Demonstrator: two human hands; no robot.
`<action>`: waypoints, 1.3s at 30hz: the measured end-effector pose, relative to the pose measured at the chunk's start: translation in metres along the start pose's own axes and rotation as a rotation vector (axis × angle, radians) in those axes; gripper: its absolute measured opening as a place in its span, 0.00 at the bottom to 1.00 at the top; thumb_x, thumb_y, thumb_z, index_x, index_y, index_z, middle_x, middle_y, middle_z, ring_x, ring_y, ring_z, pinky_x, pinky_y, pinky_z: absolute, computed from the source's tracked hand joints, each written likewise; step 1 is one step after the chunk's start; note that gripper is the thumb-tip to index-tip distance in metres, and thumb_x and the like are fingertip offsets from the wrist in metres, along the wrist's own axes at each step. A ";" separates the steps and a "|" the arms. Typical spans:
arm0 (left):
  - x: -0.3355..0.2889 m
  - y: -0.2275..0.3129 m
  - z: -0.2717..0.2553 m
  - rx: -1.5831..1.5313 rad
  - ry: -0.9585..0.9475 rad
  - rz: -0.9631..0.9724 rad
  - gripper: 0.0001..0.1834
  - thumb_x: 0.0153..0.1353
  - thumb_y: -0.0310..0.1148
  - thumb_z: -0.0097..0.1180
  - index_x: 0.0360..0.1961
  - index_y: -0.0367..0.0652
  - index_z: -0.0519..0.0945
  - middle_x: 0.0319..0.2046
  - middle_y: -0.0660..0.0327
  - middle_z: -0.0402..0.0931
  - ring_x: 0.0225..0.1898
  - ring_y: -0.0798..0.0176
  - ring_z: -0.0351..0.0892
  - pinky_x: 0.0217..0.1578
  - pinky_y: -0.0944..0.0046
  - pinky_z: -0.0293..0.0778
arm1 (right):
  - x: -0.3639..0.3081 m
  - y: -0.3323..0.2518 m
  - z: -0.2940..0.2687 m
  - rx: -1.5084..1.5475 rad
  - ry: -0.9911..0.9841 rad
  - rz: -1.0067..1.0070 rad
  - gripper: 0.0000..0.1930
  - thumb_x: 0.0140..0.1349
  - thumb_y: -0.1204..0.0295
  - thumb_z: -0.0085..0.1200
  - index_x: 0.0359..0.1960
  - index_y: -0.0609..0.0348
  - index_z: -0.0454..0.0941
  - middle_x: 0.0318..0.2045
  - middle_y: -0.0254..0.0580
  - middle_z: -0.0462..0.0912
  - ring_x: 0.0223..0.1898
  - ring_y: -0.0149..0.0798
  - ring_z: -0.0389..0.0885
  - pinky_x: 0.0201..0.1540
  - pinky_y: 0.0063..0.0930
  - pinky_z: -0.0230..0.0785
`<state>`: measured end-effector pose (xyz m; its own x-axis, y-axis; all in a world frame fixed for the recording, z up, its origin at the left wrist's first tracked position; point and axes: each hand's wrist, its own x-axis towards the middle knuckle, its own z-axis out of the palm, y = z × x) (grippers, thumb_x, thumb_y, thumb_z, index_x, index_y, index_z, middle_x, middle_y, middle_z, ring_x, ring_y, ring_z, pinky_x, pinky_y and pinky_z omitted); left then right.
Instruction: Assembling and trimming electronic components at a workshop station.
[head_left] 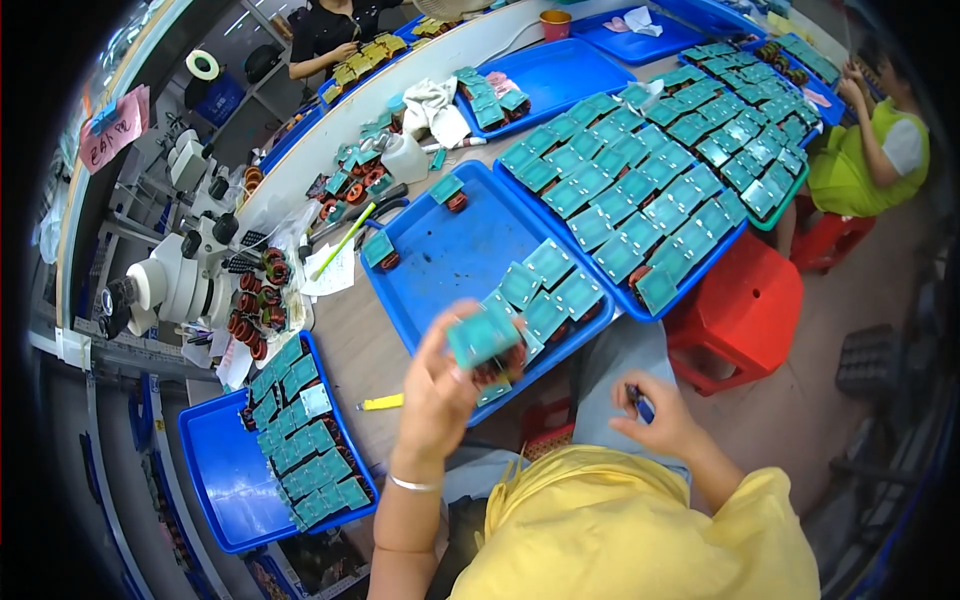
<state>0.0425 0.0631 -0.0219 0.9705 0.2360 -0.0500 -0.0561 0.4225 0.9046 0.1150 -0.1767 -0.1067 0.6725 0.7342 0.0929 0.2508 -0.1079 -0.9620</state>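
My left hand point(437, 400) is closed on a green circuit board point(482, 336), raised over the near edge of a blue tray point(420, 265). Reddish coil windings show beneath that board, slightly blurred. Off to the right, in front of my yellow shirt, my right hand point(662, 425) curls around a small tool with a dark blue handle point(645, 407); its working end is hard to make out. Several more green boards point(548, 262) lie in the tray's near right part. Two single boards, one of them a board on a red coil point(378, 249), sit along its left side.
Rows of boards fill another blue tray point(741, 228) to the right. A partly filled tray point(215, 470) stands at lower left. Microscopes point(165, 280), a green pen point(345, 240) and a white bottle point(405, 158) line the left. Red stools point(740, 310) stand right; co-workers sit beyond.
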 end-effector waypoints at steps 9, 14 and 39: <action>-0.044 -0.012 0.029 -0.073 -0.111 -0.132 0.26 0.58 0.37 0.54 0.53 0.34 0.62 0.47 0.55 0.71 0.49 0.63 0.72 0.51 0.63 0.67 | 0.038 -0.081 0.003 0.406 -0.035 -0.081 0.20 0.45 0.74 0.67 0.31 0.56 0.64 0.46 0.55 0.74 0.29 0.24 0.67 0.35 0.19 0.64; -0.050 -0.011 0.034 -0.159 -0.097 -0.107 0.24 0.58 0.33 0.53 0.52 0.33 0.64 0.48 0.56 0.70 0.51 0.64 0.70 0.51 0.64 0.67 | 0.037 -0.090 0.001 0.281 0.027 -0.236 0.20 0.45 0.73 0.67 0.31 0.56 0.63 0.43 0.53 0.75 0.28 0.24 0.66 0.34 0.18 0.63; -0.053 -0.018 0.052 -0.003 -0.057 0.019 0.42 0.45 0.50 0.68 0.52 0.33 0.63 0.51 0.48 0.68 0.50 0.60 0.72 0.49 0.61 0.70 | 0.036 -0.092 -0.002 0.326 0.046 -0.357 0.25 0.40 0.73 0.70 0.33 0.54 0.63 0.43 0.53 0.72 0.27 0.23 0.66 0.35 0.18 0.63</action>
<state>0.0048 -0.0028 -0.0135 0.9811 0.1934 -0.0087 -0.0750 0.4214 0.9038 0.1174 -0.1422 -0.0141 0.6161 0.6562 0.4356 0.2450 0.3660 -0.8978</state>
